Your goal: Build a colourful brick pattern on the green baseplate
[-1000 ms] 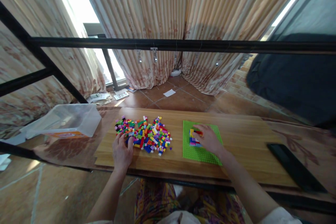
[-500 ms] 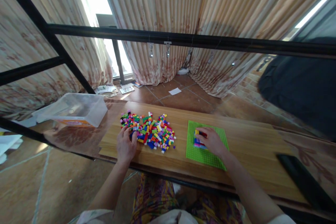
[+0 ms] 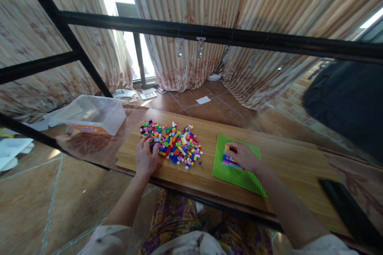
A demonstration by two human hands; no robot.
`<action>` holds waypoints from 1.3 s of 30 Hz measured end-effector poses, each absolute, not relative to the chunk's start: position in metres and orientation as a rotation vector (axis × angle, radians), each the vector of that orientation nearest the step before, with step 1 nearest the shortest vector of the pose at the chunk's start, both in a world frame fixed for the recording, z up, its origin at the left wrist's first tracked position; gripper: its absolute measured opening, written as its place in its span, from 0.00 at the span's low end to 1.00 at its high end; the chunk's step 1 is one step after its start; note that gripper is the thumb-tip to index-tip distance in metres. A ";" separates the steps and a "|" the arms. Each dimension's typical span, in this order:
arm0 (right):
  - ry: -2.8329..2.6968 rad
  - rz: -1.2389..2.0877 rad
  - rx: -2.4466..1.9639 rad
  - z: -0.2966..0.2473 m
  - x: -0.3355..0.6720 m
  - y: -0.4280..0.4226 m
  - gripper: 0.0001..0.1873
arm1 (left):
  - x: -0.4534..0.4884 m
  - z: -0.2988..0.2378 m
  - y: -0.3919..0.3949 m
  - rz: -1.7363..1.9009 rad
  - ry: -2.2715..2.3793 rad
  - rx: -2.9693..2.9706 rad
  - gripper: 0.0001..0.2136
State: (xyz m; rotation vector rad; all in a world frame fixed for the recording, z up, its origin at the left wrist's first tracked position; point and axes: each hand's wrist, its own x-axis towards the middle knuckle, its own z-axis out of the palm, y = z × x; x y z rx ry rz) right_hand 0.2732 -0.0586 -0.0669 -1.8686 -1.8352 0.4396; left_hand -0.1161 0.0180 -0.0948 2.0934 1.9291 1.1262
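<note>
A heap of small coloured bricks (image 3: 175, 145) lies on the wooden board (image 3: 197, 179). My left hand (image 3: 145, 157) rests at the heap's left edge, fingers spread among the bricks; I cannot make out a brick in it. To the right lies a green baseplate (image 3: 237, 173) with a small block of stacked bricks (image 3: 228, 160) on its upper left part. My right hand (image 3: 244, 156) lies over that block, fingers curled down on it and pressing it.
A clear plastic tub (image 3: 89, 114) sits at the table's left end. A dark flat object (image 3: 347, 211) lies at the right edge. A black metal frame bar (image 3: 209, 34) crosses above the table. Curtains and tiled floor lie beyond.
The camera has tilted and shifted, so the scene sits lower and more to the right. Both hands stay where they were, left at the heap, right on the brick block.
</note>
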 end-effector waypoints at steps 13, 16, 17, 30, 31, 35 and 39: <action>-1.712 0.346 -1.796 -0.076 0.267 -0.072 0.18 | -0.117 -0.096 0.020 1.219 1.876 2.092 0.19; -1.642 0.325 -1.809 -0.075 0.268 -0.078 0.23 | -0.116 -0.095 0.020 1.237 1.869 2.082 0.18; -1.606 0.304 -1.823 -0.073 0.269 -0.080 0.24 | -0.116 -0.095 0.020 1.242 1.866 2.079 0.18; -1.697 0.268 -1.742 -0.041 0.189 -0.081 0.16 | -0.115 -0.092 0.015 1.272 1.858 2.068 0.16; -1.739 0.287 -1.733 -0.043 0.178 -0.078 0.15 | -0.115 -0.093 0.015 1.273 1.860 2.068 0.16; -1.885 0.334 -1.723 -0.050 0.143 -0.058 0.13 | -0.116 -0.094 0.015 1.268 1.858 2.067 0.17; -2.004 0.328 -1.751 -0.048 0.122 -0.026 0.15 | -0.116 -0.095 0.015 1.256 1.861 2.067 0.17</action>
